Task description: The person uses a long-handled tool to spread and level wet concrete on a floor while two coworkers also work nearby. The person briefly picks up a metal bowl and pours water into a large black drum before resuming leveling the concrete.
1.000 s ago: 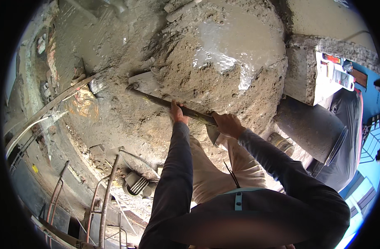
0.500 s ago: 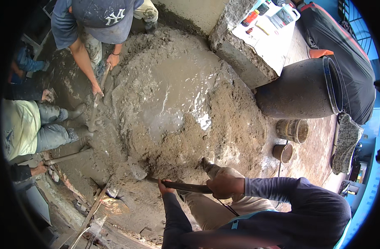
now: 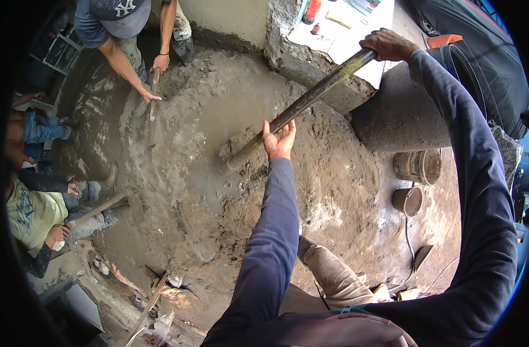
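A long-handled shovel [image 3: 316, 89] slants across the middle of the view, held in both my hands. My right hand [image 3: 390, 45] is closed round the upper end of its shaft, raised at the upper right. Lower down, my left hand [image 3: 280, 140] cradles the shaft, palm up with the fingers partly round it. At the shovel's low end, a clump of wet grey-brown mix [image 3: 236, 146] hides most of the blade. Under it spreads a broad heap of wet mortar or concrete [image 3: 333, 168], with a watery pool [image 3: 218, 124] in its middle.
At the upper left a capped co-worker grips another shovel [image 3: 154, 107]. A co-worker in a pale shirt [image 3: 36, 211] holds a handle [image 3: 97, 209] at the left. A dark barrel [image 3: 397, 107], two buckets [image 3: 417, 166] and a broken concrete ledge [image 3: 316, 72] stand to the right.
My hands have swung the shovel up and away from me, from the heap's near edge to over the pool. The capped co-worker's shovel has shifted upward, and the pale-shirted co-worker has leaned in.
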Motion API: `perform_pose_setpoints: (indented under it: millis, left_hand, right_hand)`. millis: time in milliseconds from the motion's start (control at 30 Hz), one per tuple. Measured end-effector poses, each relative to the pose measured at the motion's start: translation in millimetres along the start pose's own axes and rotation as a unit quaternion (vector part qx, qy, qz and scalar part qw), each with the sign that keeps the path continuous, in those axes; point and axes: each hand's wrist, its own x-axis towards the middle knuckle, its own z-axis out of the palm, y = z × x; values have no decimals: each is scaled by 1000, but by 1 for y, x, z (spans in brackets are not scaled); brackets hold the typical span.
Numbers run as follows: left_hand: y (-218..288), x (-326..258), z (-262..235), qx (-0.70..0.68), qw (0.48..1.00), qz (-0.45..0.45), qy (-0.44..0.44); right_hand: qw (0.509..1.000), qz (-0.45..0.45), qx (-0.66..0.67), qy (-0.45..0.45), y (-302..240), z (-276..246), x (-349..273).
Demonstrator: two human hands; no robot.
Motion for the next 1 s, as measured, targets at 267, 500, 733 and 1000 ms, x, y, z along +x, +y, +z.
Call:
perform_pose_setpoints:
  millis: [267,500,733,1000]
  left_hand:
    - [-58,7,-1,162,981,93,55]
    - [23,-251,-205,200,912,126,335]
    - [99,-456,-318,279,835,98,464]
    - [154,-543,-321,393,828,41,399]
  right_hand:
    - [991,98,85,37,12,85,-99]
    - [925,219,283,-126,-350,141,-366]
    - [807,345,421,-229,-637,55,-533]
    - [732,306,513,-328,-735,-60,-553]
